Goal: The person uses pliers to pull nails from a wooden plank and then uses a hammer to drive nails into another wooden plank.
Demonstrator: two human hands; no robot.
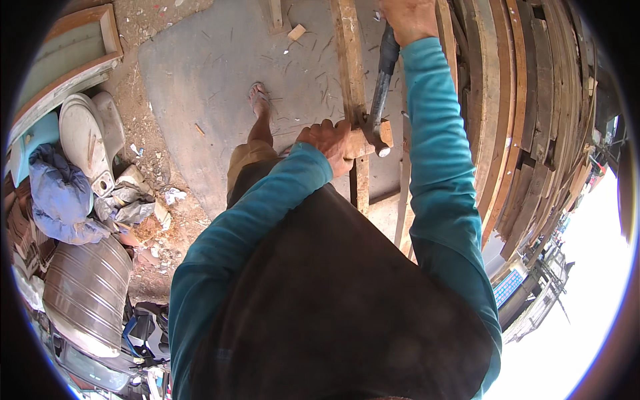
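My left hand (329, 142) grips a long wooden batten (351, 73) that runs away from me toward the top of the view, holding it where a small wood block (369, 141) sits against it. My right hand (408, 18) is closed around the dark handle of a claw hammer (381, 83). The hammer's metal head (377, 135) rests at the block, right beside my left fingers. Both sleeves are teal.
Stacked curved planks (517, 113) fill the right side. A concrete floor (200, 73) with wood chips lies ahead, my sandalled foot (259, 99) on it. At left are a white toilet (87, 137), a blue cloth bundle (57, 193) and a ribbed metal drum (87, 287).
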